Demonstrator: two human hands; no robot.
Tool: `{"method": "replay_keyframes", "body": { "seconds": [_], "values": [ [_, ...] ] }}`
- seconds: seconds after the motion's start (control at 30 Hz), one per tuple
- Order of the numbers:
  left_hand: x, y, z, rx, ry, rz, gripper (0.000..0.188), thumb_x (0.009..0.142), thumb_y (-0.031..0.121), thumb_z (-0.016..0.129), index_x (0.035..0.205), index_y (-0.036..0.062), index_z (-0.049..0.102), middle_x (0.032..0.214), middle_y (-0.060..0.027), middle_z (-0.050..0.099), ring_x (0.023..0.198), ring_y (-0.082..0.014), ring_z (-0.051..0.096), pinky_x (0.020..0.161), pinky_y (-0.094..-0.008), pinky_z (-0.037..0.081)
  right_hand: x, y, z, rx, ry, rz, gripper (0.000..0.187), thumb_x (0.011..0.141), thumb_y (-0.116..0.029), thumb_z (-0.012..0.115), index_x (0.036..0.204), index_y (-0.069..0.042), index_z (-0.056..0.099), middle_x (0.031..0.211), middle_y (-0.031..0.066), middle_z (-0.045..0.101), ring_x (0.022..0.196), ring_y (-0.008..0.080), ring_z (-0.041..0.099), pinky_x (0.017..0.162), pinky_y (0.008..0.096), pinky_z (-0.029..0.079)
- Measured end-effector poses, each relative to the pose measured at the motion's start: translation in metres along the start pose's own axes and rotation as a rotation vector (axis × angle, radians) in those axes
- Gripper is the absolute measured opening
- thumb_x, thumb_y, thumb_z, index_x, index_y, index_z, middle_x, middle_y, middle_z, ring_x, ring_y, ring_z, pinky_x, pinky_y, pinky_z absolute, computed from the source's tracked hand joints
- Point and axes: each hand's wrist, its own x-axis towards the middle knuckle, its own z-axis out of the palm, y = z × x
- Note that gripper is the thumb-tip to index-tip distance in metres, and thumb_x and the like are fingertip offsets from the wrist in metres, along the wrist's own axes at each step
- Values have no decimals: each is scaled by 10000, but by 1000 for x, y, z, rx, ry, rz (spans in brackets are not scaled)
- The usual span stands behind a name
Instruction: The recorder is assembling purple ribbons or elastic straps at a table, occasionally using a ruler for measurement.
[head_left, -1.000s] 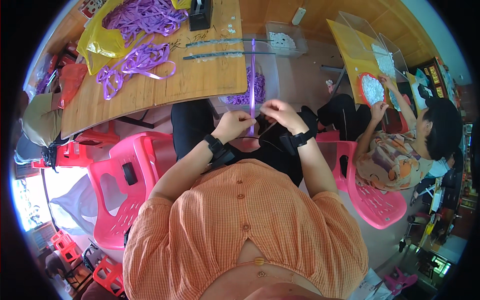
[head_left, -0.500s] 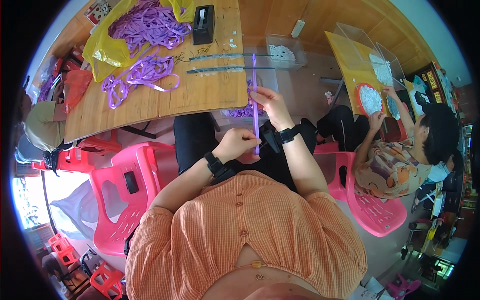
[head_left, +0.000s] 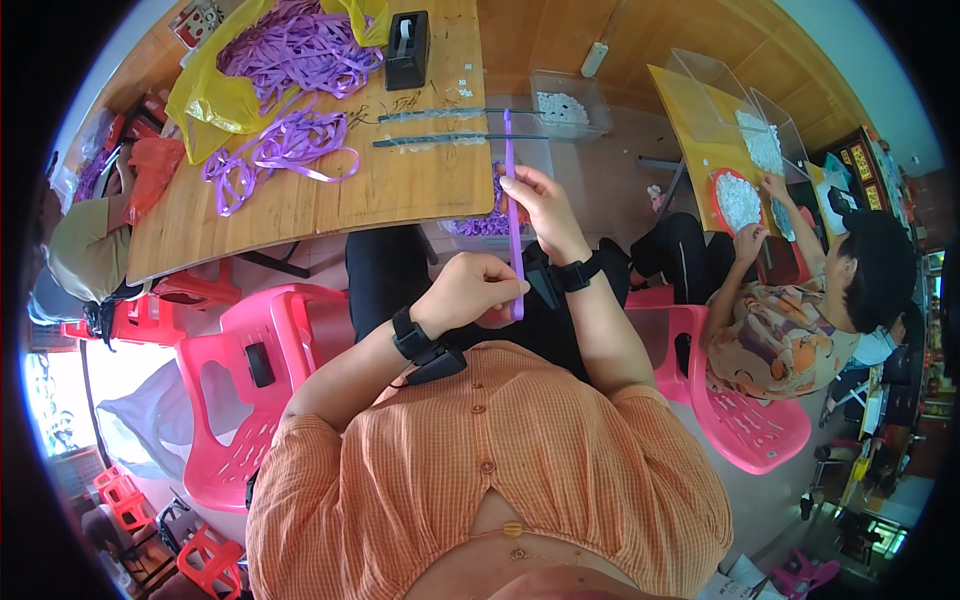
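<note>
Left hand [head_left: 470, 290] closed around the lower end of an upright purple strip [head_left: 512, 200], right hand [head_left: 540, 205] pinching it higher up, beside the wooden table [head_left: 400, 190].

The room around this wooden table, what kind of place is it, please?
Probably a small craft or assembly workshop. The wooden table carries a heap of purple ribbons in a yellow bag, and a second person works at another table nearby.

A yellow plastic bag [head_left: 205, 105] is seen lying open at the far left of the wooden table [head_left: 400, 190], filled with purple strips. 1 orange bag [head_left: 150, 170] is seen just off the table's left edge. A clear plastic box [head_left: 565, 100] is placed beyond the table's right end.
</note>
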Motion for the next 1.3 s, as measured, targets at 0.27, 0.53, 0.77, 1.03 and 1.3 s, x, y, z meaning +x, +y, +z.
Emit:
{"method": "replay_keyframes", "body": {
  "seconds": [0.27, 0.53, 0.77, 1.03, 1.3],
  "values": [
    [2, -9, 0, 225, 31, 60, 213, 864, 200, 725, 869, -13, 727, 712, -67, 701, 603, -108, 636, 591, -262, 520, -7, -3, 2, 39, -6, 50, 243, 966, -212, 634, 1157, -65, 665, 828, -65, 628, 679, 12, 535, 599, 167, 388],
    [-21, 27, 3, 37, -105, 236, 157, 844, 121, 737, 816, -24, 682, 702, -58, 636, 609, -120, 577, 564, -269, 469, -12, -22, 5, 77, -21, -26, 235, 964, -204, 641, 1141, -52, 666, 764, -64, 587, 625, 11, 482, 573, 160, 342],
    [-34, 84, -10, -63, -67, 443, 114, 912, 65, 679, 919, -43, 646, 758, -8, 614, 620, -64, 599, 504, -210, 483, -34, -55, -3, -320, 3, -265, 219, 937, -124, 656, 1140, -47, 682, 813, -22, 618, 656, 44, 528, 595, 207, 456],
    [7, 147, -54, 195, 70, 540, 323, 938, 86, 647, 1237, -24, 593, 1146, -62, 653, 980, -97, 606, 858, -249, 508, 34, -118, 4, -1012, 20, -1075, 202, 839, -136, 674, 1029, -150, 740, 836, 96, 685, 767, 288, 654, 662, 376, 524],
    [103, 123, -108, 262, 395, 579, 304, 883, 169, 671, 1147, 18, 677, 951, -90, 708, 792, -138, 652, 716, -276, 535, 165, -114, -19, -1251, 115, -1009, 239, 898, -341, 628, 914, -126, 732, 859, 108, 690, 793, 328, 649, 663, 440, 506]
  ]
}}
